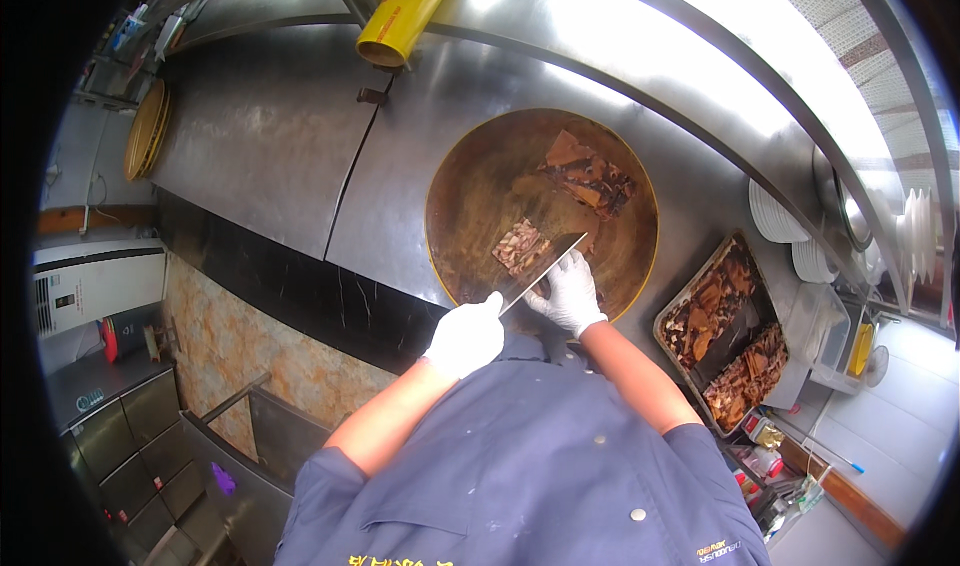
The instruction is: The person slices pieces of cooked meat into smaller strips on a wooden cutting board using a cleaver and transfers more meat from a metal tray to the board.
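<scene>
My left hand [466, 337], in a white glove, grips the handle end of a cleaver [544, 272]. Its blade is seen nearly edge-on, slanting up to the right over a round chopping board [480, 168] with a yellow rim. Close against the blade's right side, my gloved right hand [571, 296] curls its fingers over a piece of cooked meat [589, 242], mostly hidden under them. Left of the blade lies a cluster of chopped meat [519, 245]. Larger slabs of brown layered meat [589, 176] rest at the board's upper right.
A metal tray [661, 326] of cooked meat sits right of the board on the steel counter [262, 130]. Stacked white plates [776, 213] stand farther right. A yellow film roll [409, 14] hangs over the back. Yellow-rimmed round boards [146, 130] lean at the far left.
</scene>
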A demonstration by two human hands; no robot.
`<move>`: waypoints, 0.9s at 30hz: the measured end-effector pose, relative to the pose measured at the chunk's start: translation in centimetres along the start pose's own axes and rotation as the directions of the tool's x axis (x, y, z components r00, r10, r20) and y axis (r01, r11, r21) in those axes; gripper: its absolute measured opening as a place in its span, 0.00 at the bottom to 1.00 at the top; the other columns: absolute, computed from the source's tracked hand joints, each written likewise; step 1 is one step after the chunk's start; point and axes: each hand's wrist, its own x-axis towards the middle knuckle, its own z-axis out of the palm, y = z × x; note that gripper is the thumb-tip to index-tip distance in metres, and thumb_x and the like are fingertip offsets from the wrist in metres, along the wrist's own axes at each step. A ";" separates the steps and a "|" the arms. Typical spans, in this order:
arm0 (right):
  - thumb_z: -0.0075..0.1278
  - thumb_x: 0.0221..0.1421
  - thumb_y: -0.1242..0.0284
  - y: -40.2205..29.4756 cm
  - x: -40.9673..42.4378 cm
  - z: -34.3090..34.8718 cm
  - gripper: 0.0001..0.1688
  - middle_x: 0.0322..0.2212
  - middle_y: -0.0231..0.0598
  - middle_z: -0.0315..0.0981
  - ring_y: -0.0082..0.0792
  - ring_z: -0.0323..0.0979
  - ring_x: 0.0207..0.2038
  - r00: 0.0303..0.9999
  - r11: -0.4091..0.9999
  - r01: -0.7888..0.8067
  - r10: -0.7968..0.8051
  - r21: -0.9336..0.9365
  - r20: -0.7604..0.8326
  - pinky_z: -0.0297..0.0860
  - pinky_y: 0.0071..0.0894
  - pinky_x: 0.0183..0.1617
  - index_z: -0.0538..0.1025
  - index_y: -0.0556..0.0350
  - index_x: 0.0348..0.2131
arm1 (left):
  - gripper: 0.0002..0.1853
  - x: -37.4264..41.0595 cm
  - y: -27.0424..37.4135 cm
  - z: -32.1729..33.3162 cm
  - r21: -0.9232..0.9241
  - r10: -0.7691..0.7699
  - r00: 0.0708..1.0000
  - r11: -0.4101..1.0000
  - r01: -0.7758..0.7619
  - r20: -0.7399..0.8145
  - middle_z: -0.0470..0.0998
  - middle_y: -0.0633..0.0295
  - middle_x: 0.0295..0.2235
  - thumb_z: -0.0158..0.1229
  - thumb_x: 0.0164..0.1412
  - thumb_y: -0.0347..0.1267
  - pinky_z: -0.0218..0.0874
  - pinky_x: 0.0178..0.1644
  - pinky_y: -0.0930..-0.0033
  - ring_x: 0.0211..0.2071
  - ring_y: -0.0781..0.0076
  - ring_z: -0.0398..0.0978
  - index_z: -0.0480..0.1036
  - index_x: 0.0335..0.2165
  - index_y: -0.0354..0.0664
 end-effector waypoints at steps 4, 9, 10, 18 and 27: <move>0.69 0.48 0.53 0.1 0.3 -0.1 0.39 0.53 0.53 0.72 0.60 0.68 0.58 1.000 1.000 -0.002 0.002 0.015 0.004 0.67 0.59 0.63 0.78 0.56 0.54 | 0.15 1.2 -1.0 1.2 -0.043 -0.033 0.997 0.998 0.036 0.075 0.82 0.38 0.29 0.51 0.65 0.31 0.73 0.39 0.40 0.32 0.34 0.81 0.76 0.46 0.34; 0.68 0.48 0.53 -0.1 0.7 -0.6 0.38 0.52 0.53 0.73 0.59 0.68 0.58 1.000 1.000 -0.006 0.006 0.026 0.017 0.67 0.57 0.63 0.79 0.55 0.52 | 0.14 3.4 -0.3 1.5 -0.021 -0.056 0.988 0.998 0.059 0.145 0.82 0.34 0.31 0.49 0.65 0.29 0.73 0.43 0.39 0.35 0.32 0.82 0.75 0.44 0.29; 0.68 0.48 0.53 0.0 0.8 -0.8 0.37 0.52 0.53 0.73 0.59 0.68 0.57 0.999 1.000 -0.008 0.008 0.026 0.033 0.67 0.57 0.63 0.79 0.55 0.52 | 0.15 4.0 0.0 1.4 -0.034 -0.074 0.985 0.996 0.081 0.157 0.82 0.33 0.32 0.49 0.65 0.28 0.73 0.44 0.39 0.36 0.31 0.82 0.75 0.44 0.29; 0.68 0.47 0.52 -0.1 1.1 -1.1 0.35 0.49 0.52 0.73 0.58 0.68 0.57 0.996 0.999 -0.015 0.011 0.039 0.088 0.68 0.56 0.63 0.81 0.56 0.48 | 0.17 8.4 1.2 2.6 -0.034 -0.190 0.960 0.979 0.201 0.205 0.83 0.28 0.38 0.48 0.67 0.29 0.73 0.49 0.38 0.43 0.29 0.83 0.75 0.47 0.27; 0.69 0.47 0.54 0.7 0.3 -0.2 0.35 0.51 0.51 0.72 0.58 0.67 0.59 1.000 0.998 0.009 -0.011 0.063 0.025 0.68 0.58 0.64 0.79 0.55 0.49 | 0.29 9.5 0.7 3.3 -0.099 -0.231 0.962 0.964 0.246 0.145 0.82 0.28 0.39 0.54 0.63 0.30 0.73 0.52 0.40 0.46 0.29 0.82 0.71 0.61 0.28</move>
